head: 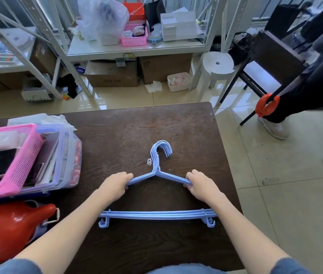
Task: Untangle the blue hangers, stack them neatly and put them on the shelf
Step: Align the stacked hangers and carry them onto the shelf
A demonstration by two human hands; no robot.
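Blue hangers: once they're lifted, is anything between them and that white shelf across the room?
The blue hangers lie stacked on the dark table, gripped by the left hand and right hand. Only open floor separates table from white shelf, but bags and baskets crowd its surface.

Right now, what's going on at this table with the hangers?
A person is gripping a stack of blue hangers on the dark wooden table, the left hand closed on one sloped shoulder and the right hand on the other. The hooks line up and the bottom bars lie nearly together, so the stack looks untangled. It has not gone to the white shelf beyond the table.
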